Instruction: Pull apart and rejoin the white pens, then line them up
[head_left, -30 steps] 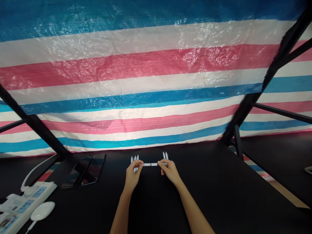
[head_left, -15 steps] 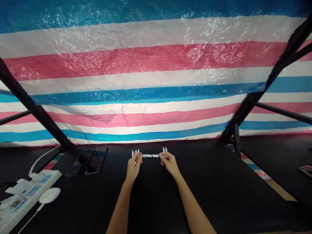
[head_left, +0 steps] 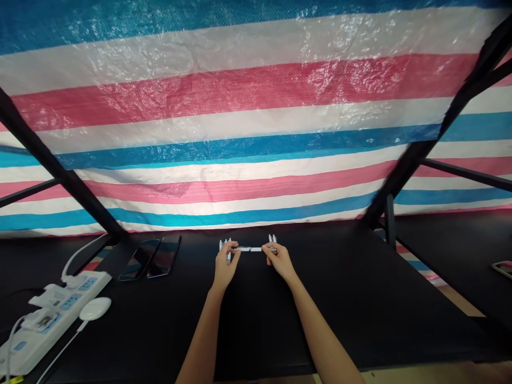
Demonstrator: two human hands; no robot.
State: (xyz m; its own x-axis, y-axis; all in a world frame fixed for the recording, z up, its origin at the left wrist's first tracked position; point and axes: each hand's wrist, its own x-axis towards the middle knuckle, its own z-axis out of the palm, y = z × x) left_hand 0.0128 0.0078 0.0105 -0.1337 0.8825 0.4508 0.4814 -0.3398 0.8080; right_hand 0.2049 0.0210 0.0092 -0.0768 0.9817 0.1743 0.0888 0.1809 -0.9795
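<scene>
A white pen (head_left: 255,249) is stretched sideways between my two hands, with a dark mark near its middle. My left hand (head_left: 226,265) has its fingers at the pen's left end, its thumb lower and a little apart from them. At the other end, my right hand (head_left: 280,260) pinches the pen between thumb and fingers. Several white pens (head_left: 220,245) lie by my left hand, partly covered by it. Behind my right fingers are more white pens (head_left: 272,238), their lower parts hidden.
Two dark phones (head_left: 165,257) lie side by side at the left of the black table (head_left: 360,298). Nearer are a white power strip (head_left: 60,314) with plugs and a white round charger (head_left: 95,309). A striped sheet (head_left: 240,133) hangs behind, between black frame bars (head_left: 404,181).
The camera view has shifted slightly. My left thumb has dropped away from the fingers and that hand has turned a little. My right hand keeps its pinch on the pen.
</scene>
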